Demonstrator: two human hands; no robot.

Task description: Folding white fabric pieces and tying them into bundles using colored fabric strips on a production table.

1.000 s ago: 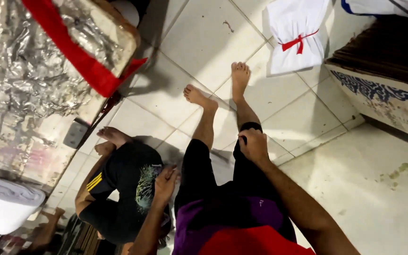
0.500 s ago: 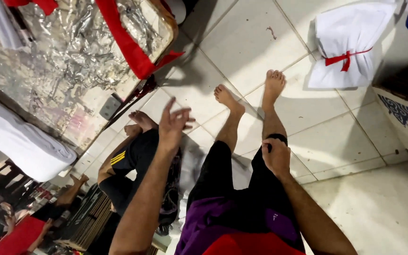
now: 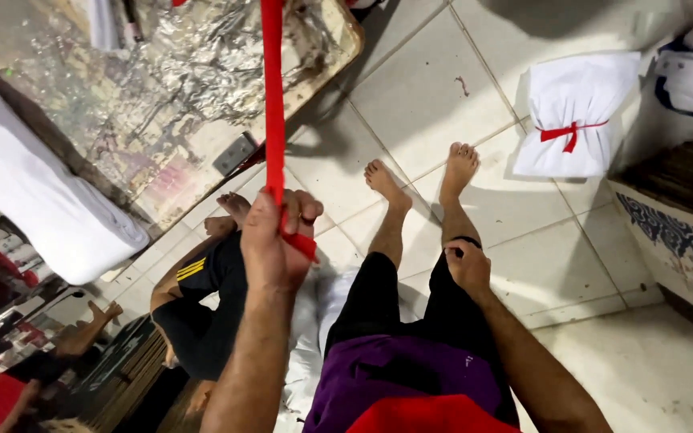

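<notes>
Left hand (image 3: 276,244) up off the lap, fingers now closed on red ribbon (image 3: 273,104) hanging from foil-covered surface (image 3: 162,88). Right hand (image 3: 467,265) unchanged, loosely curled, empty, on knee.

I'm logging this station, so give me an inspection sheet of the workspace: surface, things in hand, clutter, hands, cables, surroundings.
Surface: foil-covered table; pale tiled floor.
Things in hand: red ribbon, hanging taut from above.
Clutter: white bundle tied in red on the floor; white roll on the table.
Hands: left hand grips the ribbon; right hand rests on the knee.
Cables: nothing seen.
Surroundings: another person in black sits beside; patterned box at right.
</notes>
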